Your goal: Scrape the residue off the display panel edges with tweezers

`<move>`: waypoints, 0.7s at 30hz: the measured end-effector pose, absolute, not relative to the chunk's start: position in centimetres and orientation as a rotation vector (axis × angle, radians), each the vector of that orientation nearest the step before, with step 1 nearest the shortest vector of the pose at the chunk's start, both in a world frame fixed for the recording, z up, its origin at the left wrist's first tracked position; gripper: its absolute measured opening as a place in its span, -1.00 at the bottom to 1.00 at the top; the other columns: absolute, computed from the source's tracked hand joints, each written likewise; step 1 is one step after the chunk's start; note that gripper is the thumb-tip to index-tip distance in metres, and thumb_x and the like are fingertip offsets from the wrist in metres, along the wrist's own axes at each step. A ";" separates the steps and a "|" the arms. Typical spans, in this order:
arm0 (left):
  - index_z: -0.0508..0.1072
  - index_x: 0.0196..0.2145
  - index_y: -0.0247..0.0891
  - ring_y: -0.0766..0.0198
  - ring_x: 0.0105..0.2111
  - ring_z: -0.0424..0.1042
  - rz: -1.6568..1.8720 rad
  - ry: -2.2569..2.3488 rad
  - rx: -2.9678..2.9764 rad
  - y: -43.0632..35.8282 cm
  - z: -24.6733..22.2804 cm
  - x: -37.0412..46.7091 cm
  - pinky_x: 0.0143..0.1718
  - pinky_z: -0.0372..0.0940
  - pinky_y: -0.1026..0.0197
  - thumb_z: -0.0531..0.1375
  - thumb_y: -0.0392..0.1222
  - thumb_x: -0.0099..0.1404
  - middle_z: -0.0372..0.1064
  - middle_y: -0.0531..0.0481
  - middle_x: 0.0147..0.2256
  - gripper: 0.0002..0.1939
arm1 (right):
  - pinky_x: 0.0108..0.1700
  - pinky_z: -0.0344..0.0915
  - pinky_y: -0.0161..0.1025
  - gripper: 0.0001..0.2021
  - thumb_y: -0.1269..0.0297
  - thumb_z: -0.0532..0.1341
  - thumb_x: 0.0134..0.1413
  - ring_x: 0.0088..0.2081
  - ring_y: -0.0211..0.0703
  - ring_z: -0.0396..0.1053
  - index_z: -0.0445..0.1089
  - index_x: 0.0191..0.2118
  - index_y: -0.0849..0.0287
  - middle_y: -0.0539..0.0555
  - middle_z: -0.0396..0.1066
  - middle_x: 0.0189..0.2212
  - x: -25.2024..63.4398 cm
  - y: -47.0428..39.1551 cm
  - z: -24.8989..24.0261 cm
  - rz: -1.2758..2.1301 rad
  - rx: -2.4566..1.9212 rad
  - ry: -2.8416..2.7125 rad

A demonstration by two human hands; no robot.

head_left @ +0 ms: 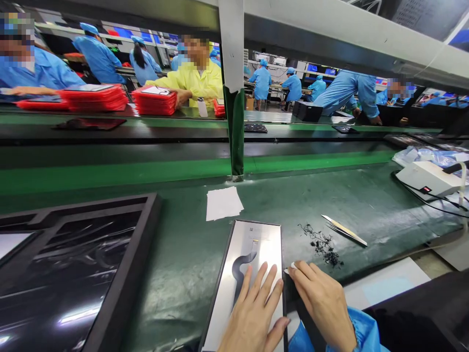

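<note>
A flat display panel (223,298) with a silvery back and dark edges lies on the green bench in front of me. A curved black flex cable (240,266) runs over its back. My left hand (252,313) rests on the panel with its fingers spread. Beside the panel's right edge, my right hand (318,298) is closed in a pinch. A small white tip shows at its fingertips, touching or very near the edge; the rest of that item is hidden. Black scraps (324,247) lie just beyond the right hand, near tweezers (346,232) and a thin yellowish tool.
White paper sheets (223,203) lie behind the panel. A black tray (142,234) with dark screens fills the left. At right stands a white device (428,178) with cables. A post (234,98) rises at the bench's back, and co-workers sit beyond the conveyor (146,149).
</note>
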State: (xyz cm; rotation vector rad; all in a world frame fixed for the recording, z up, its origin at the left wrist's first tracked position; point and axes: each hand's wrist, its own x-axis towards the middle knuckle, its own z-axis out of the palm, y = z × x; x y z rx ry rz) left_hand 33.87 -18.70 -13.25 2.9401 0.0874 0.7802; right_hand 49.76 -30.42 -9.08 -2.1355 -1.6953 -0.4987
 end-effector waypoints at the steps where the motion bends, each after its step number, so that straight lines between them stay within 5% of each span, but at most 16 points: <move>1: 0.31 0.23 -0.35 -0.13 0.27 0.24 0.780 0.085 2.946 -18.7 -13.2 33.9 0.24 0.20 -0.20 0.13 -0.11 0.41 0.24 -0.23 0.28 -0.51 | -0.42 0.17 -0.22 -0.52 0.29 -0.20 0.50 -0.43 -0.19 0.38 0.43 -0.28 0.11 0.04 0.51 -0.38 49.8 -30.4 -9.1 -0.511 -2.132 -1.710; 21: 0.36 0.18 -0.41 -0.16 0.20 0.34 0.806 0.081 3.085 -18.9 -12.1 34.2 0.07 0.34 -0.20 0.11 -0.11 0.43 0.31 -0.25 0.23 -0.54 | -0.40 0.17 -0.23 -0.51 0.34 -0.21 0.50 -0.42 -0.20 0.38 0.43 -0.28 0.12 0.05 0.54 -0.34 49.3 -30.3 -9.3 -0.574 -2.133 -1.679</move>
